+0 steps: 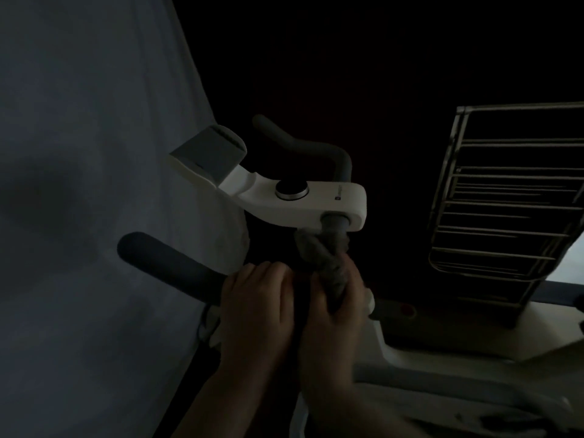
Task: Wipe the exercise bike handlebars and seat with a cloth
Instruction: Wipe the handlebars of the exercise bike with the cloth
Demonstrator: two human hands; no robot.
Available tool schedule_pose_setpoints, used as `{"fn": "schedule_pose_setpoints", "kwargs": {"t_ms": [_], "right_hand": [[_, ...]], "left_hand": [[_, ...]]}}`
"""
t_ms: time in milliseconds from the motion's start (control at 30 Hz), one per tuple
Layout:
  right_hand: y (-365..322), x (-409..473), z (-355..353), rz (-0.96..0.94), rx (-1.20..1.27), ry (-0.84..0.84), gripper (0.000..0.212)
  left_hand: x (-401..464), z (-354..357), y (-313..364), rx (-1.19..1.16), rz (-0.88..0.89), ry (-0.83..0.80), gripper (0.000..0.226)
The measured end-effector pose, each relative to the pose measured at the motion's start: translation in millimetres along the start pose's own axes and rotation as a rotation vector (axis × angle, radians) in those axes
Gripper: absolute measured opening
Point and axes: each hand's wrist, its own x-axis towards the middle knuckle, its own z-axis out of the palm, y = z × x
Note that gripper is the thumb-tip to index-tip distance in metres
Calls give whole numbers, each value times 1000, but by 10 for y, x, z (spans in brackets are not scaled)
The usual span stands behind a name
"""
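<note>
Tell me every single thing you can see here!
Handlebars: two, dark grey, one lower left, one curving top centre.
Console: one, white, centre.
Knob: one, black and silver, on console.
Tray: one, grey, console's far left end.
Cloth: one, grey, wrapped round the bar under the console.
Rack: one, metal, right.
Curtain: one, pale grey, left.
Left hand: grips the near handlebar.
Right hand: holds the cloth.

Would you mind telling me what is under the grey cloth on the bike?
The cloth wraps the near handlebar just below the white console. The right hand grips it; the bar beneath is hidden.
</note>
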Motion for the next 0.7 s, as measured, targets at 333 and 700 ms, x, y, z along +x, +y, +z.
{"fn": "schedule_pose_setpoints", "kwargs": {"t_ms": [333, 700], "right_hand": [[-83, 91, -137, -483, -648, -461, 21], [-91, 669, -565, -880, -843, -895, 41]], "left_hand": [[-9, -199, 94, -760, -302, 177, 19], [66, -108, 158, -567, -384, 214, 23]]}}
